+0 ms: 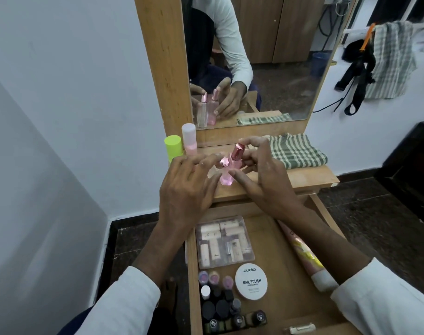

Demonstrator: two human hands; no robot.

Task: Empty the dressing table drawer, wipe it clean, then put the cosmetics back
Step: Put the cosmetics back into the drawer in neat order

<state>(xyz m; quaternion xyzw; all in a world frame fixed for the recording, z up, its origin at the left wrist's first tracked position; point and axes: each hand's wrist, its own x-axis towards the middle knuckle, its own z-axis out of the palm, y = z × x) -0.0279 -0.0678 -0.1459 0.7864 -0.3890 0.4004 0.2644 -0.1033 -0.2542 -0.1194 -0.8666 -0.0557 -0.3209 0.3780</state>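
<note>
right hand: pink bottle is pinched | left hand: fingers spread, clear bottle touched beside it

shelf | on it: checked cloth, 2 pink bottles, green-cap + white-cap btls
</note>
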